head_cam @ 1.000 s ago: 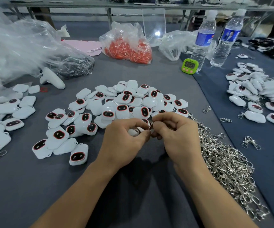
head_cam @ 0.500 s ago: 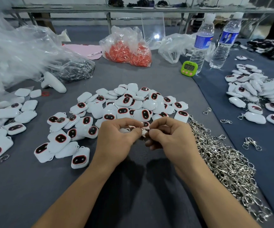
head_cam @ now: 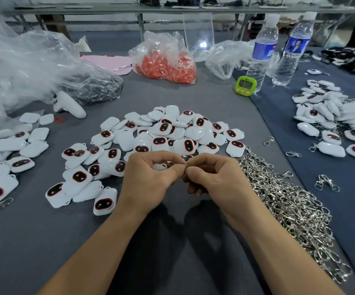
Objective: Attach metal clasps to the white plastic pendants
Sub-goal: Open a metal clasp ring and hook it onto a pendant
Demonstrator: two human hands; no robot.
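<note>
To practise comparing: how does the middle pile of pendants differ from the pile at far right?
The middle pile lies on grey cloth; the right pile on blue cloth. Several in the right pile carry clasps; the middle pile's show none. Both hold white pendants with dark, red-rimmed faces.

Bare grey cloth (head_cam: 29, 248) at the near left leaves open passage; the pendant pile (head_cam: 168, 133) blocks the way straight ahead; the heap of metal clasps (head_cam: 289, 209) crowds the whole right side.
</note>
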